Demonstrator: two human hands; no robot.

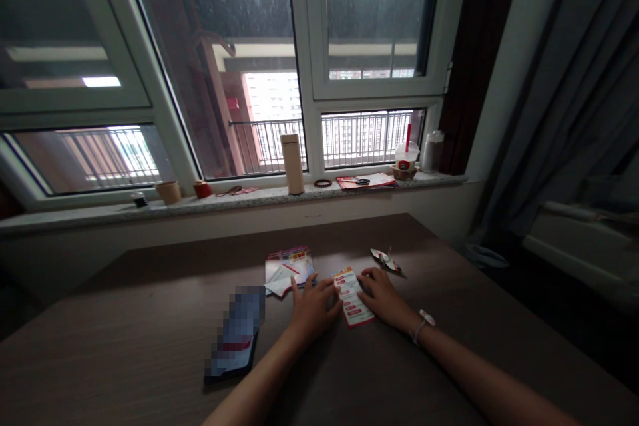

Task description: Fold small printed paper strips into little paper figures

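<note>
A narrow printed paper strip (351, 297) with red and white labels lies on the dark wooden table (150, 339). My left hand (312, 309) rests flat on the table at the strip's left edge, fingers spread and touching it. My right hand (384, 296) lies flat at its right edge, fingers stretched onto the paper. A small stack of colourful printed leaflets (288, 268) sits just beyond my left hand. A folded paper shape (385, 259) lies beyond my right hand. A phone (234, 336) lies to the left of my left forearm.
The windowsill (224, 202) behind the table carries a tall beige flask (292, 164), a small cup (168, 192), a red pot (202, 189), more leaflets with scissors (364, 181), and a drink cup with a red straw (406, 158). A dark curtain (564, 86) hangs at the right.
</note>
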